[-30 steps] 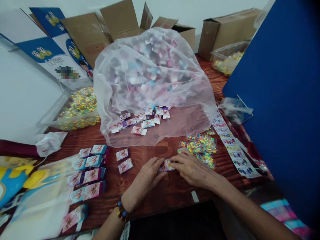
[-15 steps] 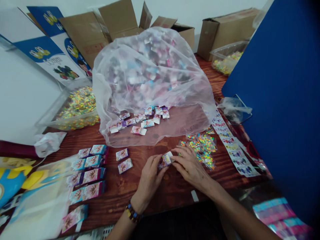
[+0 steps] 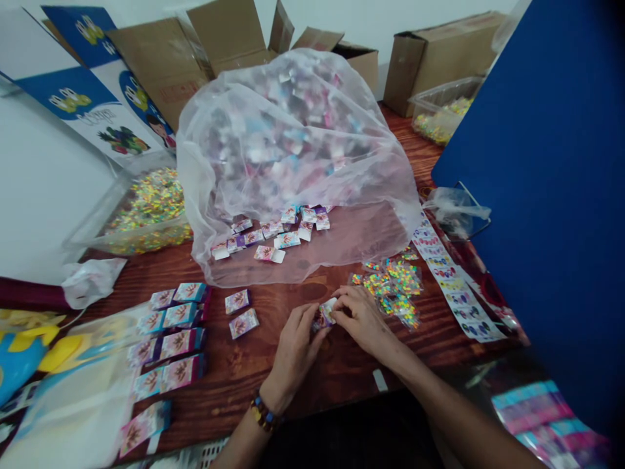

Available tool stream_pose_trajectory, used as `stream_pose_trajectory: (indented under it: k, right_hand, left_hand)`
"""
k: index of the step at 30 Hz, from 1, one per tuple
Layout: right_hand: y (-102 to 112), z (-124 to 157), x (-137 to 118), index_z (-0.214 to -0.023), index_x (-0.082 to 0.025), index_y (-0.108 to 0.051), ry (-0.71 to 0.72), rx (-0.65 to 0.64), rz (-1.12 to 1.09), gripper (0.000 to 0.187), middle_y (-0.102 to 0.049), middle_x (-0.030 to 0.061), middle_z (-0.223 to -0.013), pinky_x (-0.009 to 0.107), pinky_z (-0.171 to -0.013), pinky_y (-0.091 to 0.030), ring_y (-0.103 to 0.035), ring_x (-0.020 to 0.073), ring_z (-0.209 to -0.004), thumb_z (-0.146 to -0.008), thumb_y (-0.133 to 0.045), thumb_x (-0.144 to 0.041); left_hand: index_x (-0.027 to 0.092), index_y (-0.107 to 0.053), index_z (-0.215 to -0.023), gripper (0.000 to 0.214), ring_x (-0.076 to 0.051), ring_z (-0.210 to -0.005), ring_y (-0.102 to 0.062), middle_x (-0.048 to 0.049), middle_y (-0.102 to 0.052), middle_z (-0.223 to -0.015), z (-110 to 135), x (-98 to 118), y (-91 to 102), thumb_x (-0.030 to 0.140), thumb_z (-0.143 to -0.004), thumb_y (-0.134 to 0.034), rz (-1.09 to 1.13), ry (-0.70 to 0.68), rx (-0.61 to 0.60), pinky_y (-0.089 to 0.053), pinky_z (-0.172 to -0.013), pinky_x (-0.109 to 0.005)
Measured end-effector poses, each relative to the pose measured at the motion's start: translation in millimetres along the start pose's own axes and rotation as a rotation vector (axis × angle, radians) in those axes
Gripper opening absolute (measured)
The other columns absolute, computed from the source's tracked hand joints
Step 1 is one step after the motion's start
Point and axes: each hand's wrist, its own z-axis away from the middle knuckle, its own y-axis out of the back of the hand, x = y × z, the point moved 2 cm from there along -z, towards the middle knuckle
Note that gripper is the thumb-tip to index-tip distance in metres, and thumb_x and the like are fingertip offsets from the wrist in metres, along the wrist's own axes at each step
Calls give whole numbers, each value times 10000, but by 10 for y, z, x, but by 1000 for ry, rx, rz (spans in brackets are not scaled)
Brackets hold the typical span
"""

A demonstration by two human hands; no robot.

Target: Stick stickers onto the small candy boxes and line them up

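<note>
Cardboard cartons (image 3: 229, 32) line the back of our wooden table (image 3: 297, 391), and a bulging clear plastic sack (image 3: 288, 143) of sachets fills its middle. Our left hand (image 3: 295, 352), a beaded bracelet (image 3: 264, 414) at its wrist, and our right hand (image 3: 364, 319) both close narrowly on one small printed sachet (image 3: 326, 312), their fingertips pinching it from either side just above the wood — a firm, low pinch with the wrists steady suits a piece this small. Open wood lies around our hands and toward the near table edge; to the left stand neat columns of purple-and-white packets (image 3: 183, 344) and a pair of lone sachets (image 3: 243, 324), while a heap of glittery packets (image 3: 403, 280) sits just beside our right hand, near a printed label strip (image 3: 456, 286) and a blue panel (image 3: 537, 163).
</note>
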Motion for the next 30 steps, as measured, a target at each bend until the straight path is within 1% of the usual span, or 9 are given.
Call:
stream_pose_trajectory:
  k: [5, 7, 14, 17, 20, 23, 25, 27, 30]
  right_hand:
    - [46, -17, 17, -655, -179, -605, -59, -43, -275, 115, -602, 50, -998, 345, -915, -374, -538, 185, -1002, -754, -588, -123]
    - [54, -5, 7, -656, -179, -614, -69, -65, -307, 123, -599, 51, -998, 332, -905, -381, -544, 180, -999, -761, -576, -130]
    - [-13, 15, -33, -683, -211, -646, -37, -7, -16, 154, -641, 14, -1028, 441, -1035, -212, -486, 208, -1115, -774, -571, -111]
    - [-14, -36, -6, -664, -201, -635, -31, -70, 41, 167, -653, 4, -928, 465, -1032, -207, -540, 192, -1002, -781, -554, -113]
    - [22, -81, 19, -663, -196, -643, -21, -144, 37, 189, -654, -3, -857, 440, -997, -264, -565, 174, -921, -799, -548, -106]
    - [60, -86, 12, -700, -211, -670, 65, -238, 17, 195, -671, -11, -898, 421, -982, -293, -579, 165, -924, -819, -559, -104]
    - [83, -61, 1, -745, -223, -677, 137, -286, -2, 199, -677, -14, -927, 408, -974, -323, -592, 159, -925, -839, -545, -108]
    - [121, -18, 3, -837, -225, -680, 156, -207, -49, 177, -668, 8, -1017, 386, -963, -363, -586, 165, -985, -858, -533, -129]
    - [151, 95, 22, -969, -217, -656, 94, 1, -160, 159, -638, 47, -1093, 341, -928, -421, -567, 176, -1048, -882, -526, -193]
  left_hand:
    - [198, -420, -1262, 444, -195, -1077, -543, -101, -542, -1155, 13, 15, 15, 230, -850, -581, 6, -34, -23, -496, -922, -346]
    - [195, -417, -1268, 452, -196, -1072, -547, -103, -544, -1151, 11, 22, 12, 232, -849, -583, 4, -60, -17, -501, -913, -341]
    - [199, -425, -1260, 438, -205, -1069, -545, -106, -543, -1142, -29, 17, -78, 218, -850, -575, 12, -45, 32, -490, -920, -372]
    - [213, -456, -1238, 397, -209, -1104, -532, -100, -543, -1171, -63, 36, -46, 228, -856, -563, 117, 17, -25, -463, -956, -391]
    - [235, -511, -1202, 318, -192, -1083, -554, -74, -583, -1164, -72, 33, 34, 256, -884, -520, 312, 146, -162, -453, -961, -369]
    - [235, -532, -1198, 314, -171, -932, -612, -50, -639, -1030, -44, 16, 103, 278, -888, -511, 534, 277, -284, -502, -854, -320]
    - [223, -539, -1182, 324, -157, -848, -613, -35, -632, -947, -20, 9, 129, 290, -865, -547, 638, 341, -281, -516, -787, -290]
    - [217, -536, -1163, 328, -145, -796, -595, -26, -602, -919, 1, 5, 137, 312, -851, -566, 722, 421, -207, -529, -714, -267]
    - [221, -498, -1188, 367, -150, -786, -583, -34, -571, -957, 32, 16, 106, 339, -848, -568, 854, 537, -92, -542, -630, -259]
